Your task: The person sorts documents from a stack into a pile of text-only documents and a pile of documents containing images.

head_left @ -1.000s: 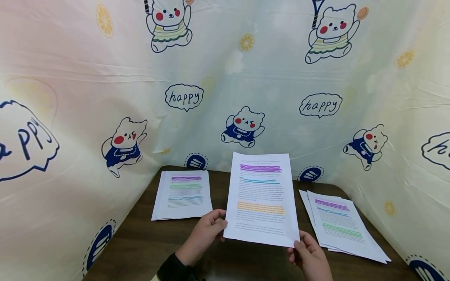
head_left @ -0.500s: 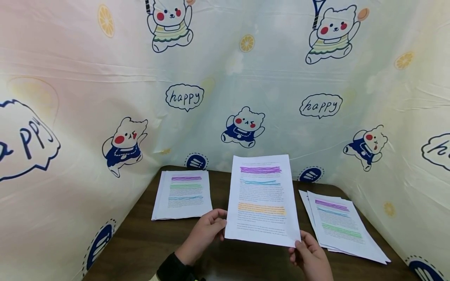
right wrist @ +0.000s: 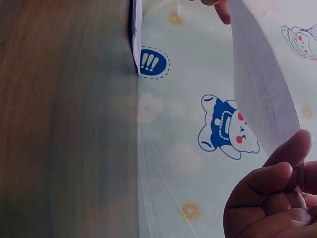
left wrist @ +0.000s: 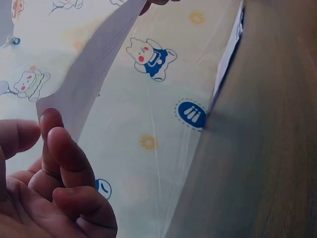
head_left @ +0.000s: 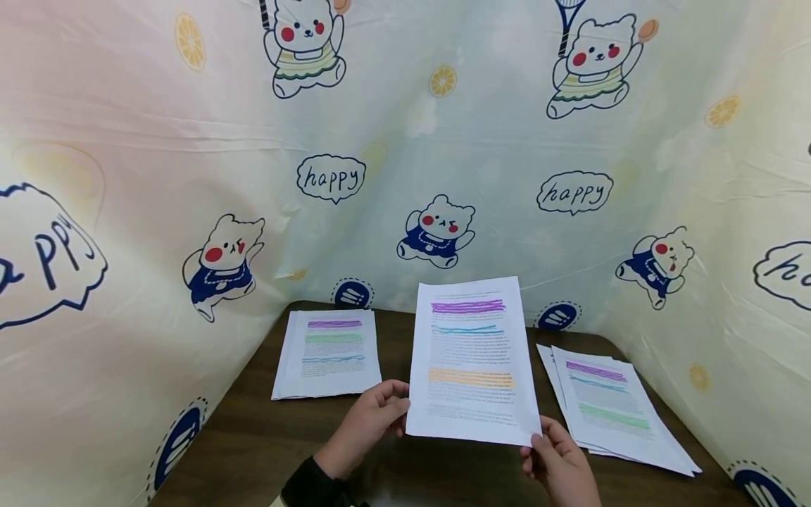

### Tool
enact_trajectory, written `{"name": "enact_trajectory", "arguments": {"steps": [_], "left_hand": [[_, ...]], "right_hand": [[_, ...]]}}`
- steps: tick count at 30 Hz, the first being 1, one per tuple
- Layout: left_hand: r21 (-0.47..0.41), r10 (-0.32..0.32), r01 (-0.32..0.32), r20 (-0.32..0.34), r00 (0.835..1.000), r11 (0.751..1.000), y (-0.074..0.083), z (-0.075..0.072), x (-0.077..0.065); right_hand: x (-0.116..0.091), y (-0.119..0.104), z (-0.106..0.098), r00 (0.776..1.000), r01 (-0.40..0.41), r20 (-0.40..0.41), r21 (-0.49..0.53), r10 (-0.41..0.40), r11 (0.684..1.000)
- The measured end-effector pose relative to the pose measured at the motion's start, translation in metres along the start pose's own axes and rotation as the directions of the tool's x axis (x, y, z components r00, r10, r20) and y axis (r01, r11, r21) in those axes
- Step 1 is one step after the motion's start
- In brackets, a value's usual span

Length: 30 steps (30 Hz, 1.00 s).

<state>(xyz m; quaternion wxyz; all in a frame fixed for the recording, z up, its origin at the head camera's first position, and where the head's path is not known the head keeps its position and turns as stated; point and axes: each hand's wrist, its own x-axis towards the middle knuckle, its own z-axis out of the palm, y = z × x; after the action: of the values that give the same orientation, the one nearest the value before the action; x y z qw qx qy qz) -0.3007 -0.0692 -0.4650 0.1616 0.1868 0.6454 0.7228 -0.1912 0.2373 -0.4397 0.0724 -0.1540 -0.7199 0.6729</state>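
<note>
A printed sheet of paper (head_left: 472,359) with purple, blue and orange highlighted lines is held up over the table, its text side toward the head camera. My left hand (head_left: 374,422) pinches its left edge near the lower corner, thumb in front and fingers behind. At the lower right corner, my right hand (head_left: 560,461) pinches the sheet the same way. The left wrist view shows the sheet's back (left wrist: 94,64) rising from my fingertips (left wrist: 52,119). In the right wrist view the sheet (right wrist: 262,84) bows slightly above my right fingers (right wrist: 297,146).
On the dark wooden table (head_left: 247,429), a stack of highlighted pages (head_left: 332,380) lies at the left. Another, more loosely fanned stack (head_left: 608,401) lies at the right. A patterned curtain (head_left: 386,120) with bears and "happy" bubbles surrounds the table's back and sides.
The sheet's top edge has lowered slightly and tilted a little in my hands. Both grips stay in place. The two stacks have not moved on the table.
</note>
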Motion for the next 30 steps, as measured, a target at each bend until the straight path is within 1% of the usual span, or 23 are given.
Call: {"name": "enact_trajectory", "arguments": {"steps": [6, 9, 13, 20, 30], "left_hand": [[0.009, -0.016, 0.016, 0.047, 0.999, 1.000, -0.0044, -0.0016, 0.0006], [0.012, -0.010, 0.009, 0.057, 0.998, 1.000, -0.0047, -0.0020, 0.0005], [0.023, 0.005, -0.007, 0.051, 0.999, 1.000, -0.0036, -0.0019, 0.0003], [0.049, 0.022, -0.024, 0.035, 0.999, 0.999, -0.0019, -0.0006, -0.0011], [0.061, 0.021, -0.023, 0.035, 0.999, 0.998, -0.0014, 0.0001, -0.0009]], "right_hand": [[0.0004, 0.0024, 0.0007, 1.000, -0.027, 0.005, 0.003, 0.027, 1.000], [-0.0006, 0.0034, 0.0013, 1.000, -0.015, 0.014, 0.023, 0.015, 1.000], [-0.0010, 0.0043, 0.0016, 1.000, -0.002, 0.020, 0.035, 0.001, 0.999], [-0.0001, 0.0057, 0.0010, 1.000, -0.010, 0.021, 0.027, 0.009, 1.000], [0.0000, 0.0070, 0.0005, 1.000, -0.012, 0.019, 0.030, 0.011, 0.999]]}}
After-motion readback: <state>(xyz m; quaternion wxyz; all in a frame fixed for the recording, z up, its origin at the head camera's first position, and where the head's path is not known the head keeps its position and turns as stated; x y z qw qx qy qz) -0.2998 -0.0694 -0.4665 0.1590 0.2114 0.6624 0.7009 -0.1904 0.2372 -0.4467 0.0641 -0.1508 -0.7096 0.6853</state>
